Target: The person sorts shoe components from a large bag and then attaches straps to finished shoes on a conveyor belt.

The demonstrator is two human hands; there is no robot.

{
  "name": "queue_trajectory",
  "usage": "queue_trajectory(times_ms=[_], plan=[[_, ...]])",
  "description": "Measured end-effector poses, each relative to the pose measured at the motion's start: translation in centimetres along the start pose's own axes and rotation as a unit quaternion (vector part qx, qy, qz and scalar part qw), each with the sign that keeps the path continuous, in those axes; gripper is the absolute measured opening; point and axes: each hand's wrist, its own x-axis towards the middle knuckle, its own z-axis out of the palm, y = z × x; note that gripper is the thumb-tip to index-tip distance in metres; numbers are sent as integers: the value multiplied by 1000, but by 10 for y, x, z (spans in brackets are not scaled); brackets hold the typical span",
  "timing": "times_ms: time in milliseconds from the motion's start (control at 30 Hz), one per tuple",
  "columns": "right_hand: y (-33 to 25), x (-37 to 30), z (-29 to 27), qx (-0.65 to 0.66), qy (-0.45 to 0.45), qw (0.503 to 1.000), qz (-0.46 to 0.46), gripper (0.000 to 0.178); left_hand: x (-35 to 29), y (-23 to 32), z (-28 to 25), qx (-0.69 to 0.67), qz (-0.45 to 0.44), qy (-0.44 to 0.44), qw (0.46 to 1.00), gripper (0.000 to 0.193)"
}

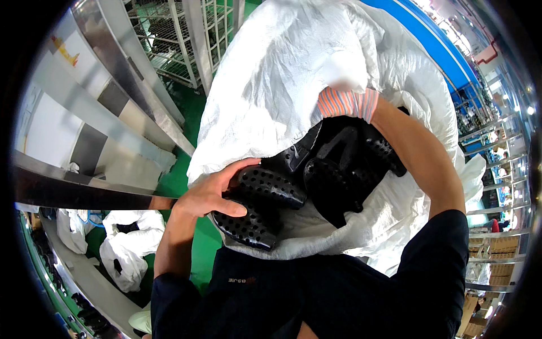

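Observation:
A large white woven sack (265,85) gapes in front of me, with several glossy black shoe-shaped pieces full of round holes inside. My left hand (209,192), bare, is at the left of the opening. Its thumb lies on the nearer perforated black shoe (245,226) and its fingers reach over the end of another perforated black shoe (271,186). At the far rim my right hand (350,104), in an orange-and-grey striped glove, grips the sack's raised edge; its fingertips are blurred and partly hidden by the cloth. More black pieces (333,181) lie beneath my right forearm, their shapes partly in shadow.
Metal posts and a steel rail (84,189) stand close on my left. A wire rack (169,39) is beyond them, over green floor (203,248). Smaller white sacks (132,248) lie at lower left. A blue-edged surface (423,34) runs behind the sack at right.

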Motion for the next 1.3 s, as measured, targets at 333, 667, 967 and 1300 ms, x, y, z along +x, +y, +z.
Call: queue_trajectory(times_ms=[333, 667, 967, 1300], plan=[[-88, -26, -27, -47, -34, 998, 6, 44, -1, 1, -2, -12, 14, 10, 1000, 108], [4, -59, 1, 724, 164, 669, 29, 33, 0, -8, -4, -44, 10, 37, 998, 112], [-41, -93, -7, 753, 62, 655, 4, 56, -3, -5, 5, -68, 26, 17, 997, 110], [-90, -92, -22, 777, -15, 629, 7, 56, -1, -6, 5, -38, 29, -1, 999, 111]])
